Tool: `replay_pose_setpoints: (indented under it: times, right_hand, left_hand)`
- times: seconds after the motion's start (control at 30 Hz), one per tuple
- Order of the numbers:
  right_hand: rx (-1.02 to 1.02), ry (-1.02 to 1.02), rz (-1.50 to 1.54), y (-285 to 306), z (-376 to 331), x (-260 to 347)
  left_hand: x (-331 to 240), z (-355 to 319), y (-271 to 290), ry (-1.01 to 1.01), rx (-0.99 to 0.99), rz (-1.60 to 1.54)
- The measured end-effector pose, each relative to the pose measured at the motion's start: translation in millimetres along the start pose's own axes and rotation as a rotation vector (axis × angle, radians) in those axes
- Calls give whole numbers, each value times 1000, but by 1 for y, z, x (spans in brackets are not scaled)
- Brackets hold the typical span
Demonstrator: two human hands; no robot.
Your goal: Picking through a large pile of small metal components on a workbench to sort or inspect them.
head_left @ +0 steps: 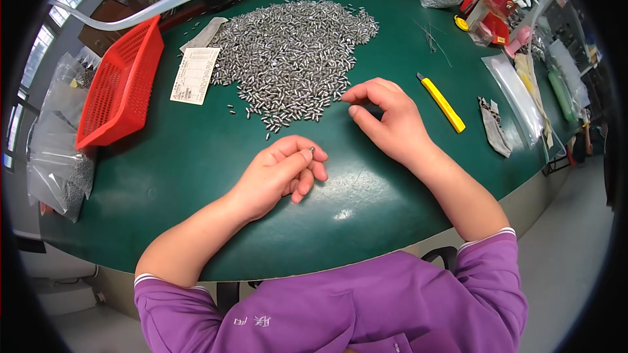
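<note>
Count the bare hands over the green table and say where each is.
2: the left hand is on the near side of the metal-part pile, pinching a small metal part; the right hand is beside the pile's lower right edge.

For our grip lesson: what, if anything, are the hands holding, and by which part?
Left hand: small metal piece, pinched between thumb and forefinger; part gripped unclear. Right hand: no visible hold.

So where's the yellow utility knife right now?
In the head view, the yellow utility knife lies on the right side of the green table, just right of the person's right hand and below the thin wires.
</note>
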State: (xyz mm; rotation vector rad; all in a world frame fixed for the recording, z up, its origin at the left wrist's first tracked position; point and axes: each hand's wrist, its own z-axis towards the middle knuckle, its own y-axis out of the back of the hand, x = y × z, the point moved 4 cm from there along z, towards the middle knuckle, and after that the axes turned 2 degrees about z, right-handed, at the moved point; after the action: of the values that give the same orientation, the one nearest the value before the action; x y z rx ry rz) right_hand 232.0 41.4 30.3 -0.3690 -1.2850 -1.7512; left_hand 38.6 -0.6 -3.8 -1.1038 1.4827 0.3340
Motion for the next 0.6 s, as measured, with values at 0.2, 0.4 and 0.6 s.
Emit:
replay_pose_setpoints:
  times: [0.2, 0.4, 0.6]
  right_hand:
    - [4, 169, -242, -11, 10, -3]
    - [81, 315, -434, -19, 22, 10]
    - [36, 230, -366, -24, 21, 4]
  left_hand:
    - [-1, 1, 0, -27, 22, -53]
    - [-1, 2, 4, -48, 1, -97]
    - [1, 3, 5, -18, -48, -101]
